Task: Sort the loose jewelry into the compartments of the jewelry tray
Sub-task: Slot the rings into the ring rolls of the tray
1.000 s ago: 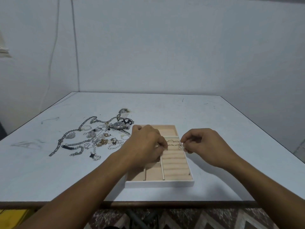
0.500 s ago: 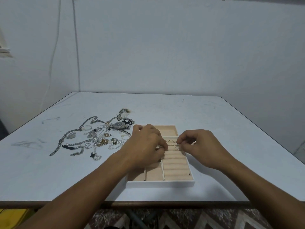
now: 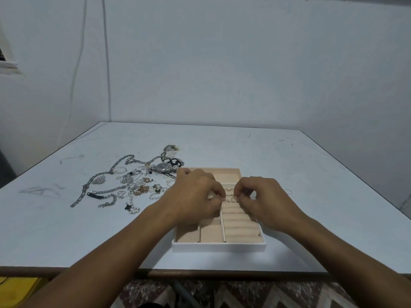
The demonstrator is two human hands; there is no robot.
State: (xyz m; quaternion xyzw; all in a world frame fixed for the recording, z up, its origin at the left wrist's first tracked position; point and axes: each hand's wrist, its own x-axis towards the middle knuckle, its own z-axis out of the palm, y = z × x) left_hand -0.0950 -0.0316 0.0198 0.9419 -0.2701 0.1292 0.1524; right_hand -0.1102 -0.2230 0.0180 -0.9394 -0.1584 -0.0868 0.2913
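A white jewelry tray with beige lining lies near the table's front edge. Its right part holds padded ring rolls. My left hand and my right hand hover over the rolls, fingertips nearly meeting. Between them sits a thin gold ring, pinched by my right fingertips at the upper rolls. My left fingers are curled against the rolls beside it; whether they hold anything is hidden. Two other thin rings stand in the rolls just behind. Loose jewelry lies in a pile left of the tray.
The pile includes silver chains, a wristwatch, pearl strands and small gold links. A thin ring lies on the table right of the tray. Walls stand close behind and to the right. A patterned rug shows below the table edge.
My right hand has moved left and slightly down with the ring, closing the gap to my left hand over the ring rolls. My left hand has stayed nearly in place.
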